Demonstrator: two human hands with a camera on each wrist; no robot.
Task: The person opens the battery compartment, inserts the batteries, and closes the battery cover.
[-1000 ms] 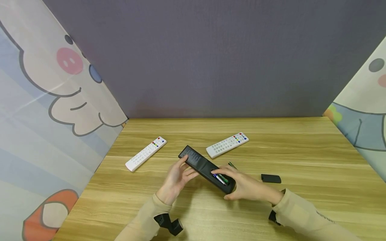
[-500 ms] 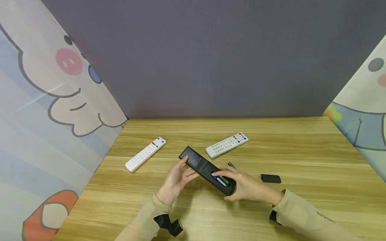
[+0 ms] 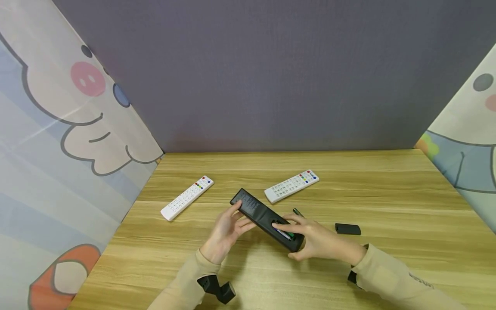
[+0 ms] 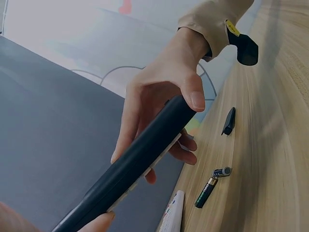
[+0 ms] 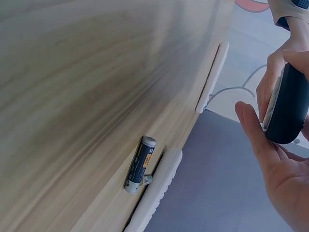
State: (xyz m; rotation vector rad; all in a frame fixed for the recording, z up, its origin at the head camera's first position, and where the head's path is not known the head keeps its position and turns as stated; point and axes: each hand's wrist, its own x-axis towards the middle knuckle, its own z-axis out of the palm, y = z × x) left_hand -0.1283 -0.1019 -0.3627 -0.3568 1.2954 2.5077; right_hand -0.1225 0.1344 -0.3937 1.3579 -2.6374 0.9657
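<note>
A black remote control (image 3: 257, 212) is held back side up and tilted above the table, its battery compartment uncovered. My left hand (image 3: 222, 234) grips its far left end, thumb along the edge. My right hand (image 3: 315, 239) holds the near right end, with a finger pressing on the batteries (image 3: 283, 234) in the compartment. These batteries show silver and green and are partly hidden by that finger. In the left wrist view, loose batteries (image 4: 206, 192) lie on the table below the right hand. The black battery cover (image 3: 347, 229) lies to the right of the right hand.
One white remote (image 3: 187, 198) lies at the left of the wooden table (image 3: 387, 189), another white remote (image 3: 292, 186) behind the held one. A grey panel (image 3: 286, 77) stands along the table's back edge, with printed cloth (image 3: 50, 142) at the left side.
My right index finger has shifted slightly and extends further over the batteries, and less of them shows. The left hand and the remote have hardly moved.
</note>
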